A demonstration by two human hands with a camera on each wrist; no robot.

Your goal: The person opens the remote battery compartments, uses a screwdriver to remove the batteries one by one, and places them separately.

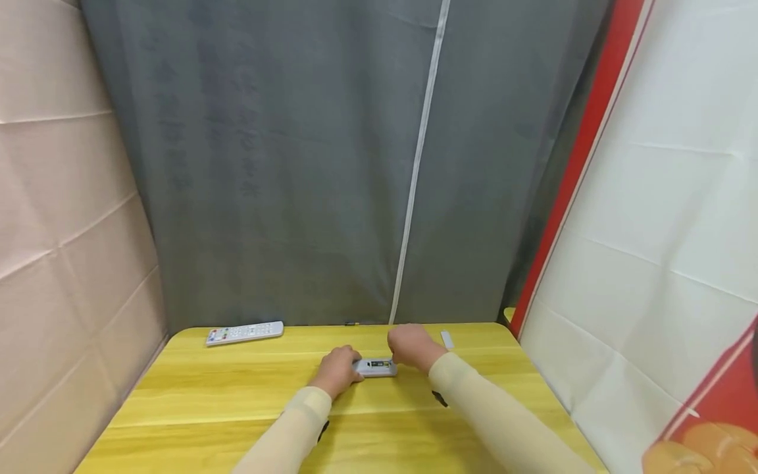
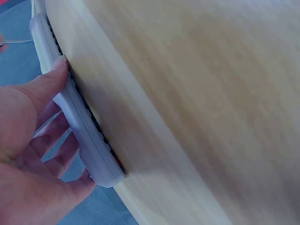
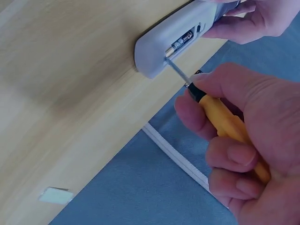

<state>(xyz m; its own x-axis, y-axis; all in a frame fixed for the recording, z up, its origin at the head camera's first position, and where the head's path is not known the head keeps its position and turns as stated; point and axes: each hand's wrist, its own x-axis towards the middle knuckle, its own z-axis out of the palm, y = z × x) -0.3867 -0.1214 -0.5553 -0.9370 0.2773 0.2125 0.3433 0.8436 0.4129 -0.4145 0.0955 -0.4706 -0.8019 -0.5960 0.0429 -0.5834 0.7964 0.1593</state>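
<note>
A grey remote control [image 1: 376, 372] lies face down near the middle of the table, its battery compartment uncovered. One battery [image 3: 180, 44] shows inside. My left hand [image 1: 337, 370] grips the remote's other end, thumb [image 2: 52, 78] on one side and fingers beneath or behind. My right hand [image 1: 414, 346] holds a screwdriver [image 3: 225, 124] with a yellow handle, fingers wrapped round it. The thin metal shaft reaches the compartment's end beside the battery; whether the tip touches the battery I cannot tell. In the head view the right hand hides the screwdriver.
A second remote [image 1: 245, 333], buttons up, lies at the far left of the table. The small grey battery cover [image 1: 447, 339] is at the far right. A small dark and yellow item, probably a battery [image 1: 352, 323], sits at the back edge, before a grey curtain [image 1: 296, 197].
</note>
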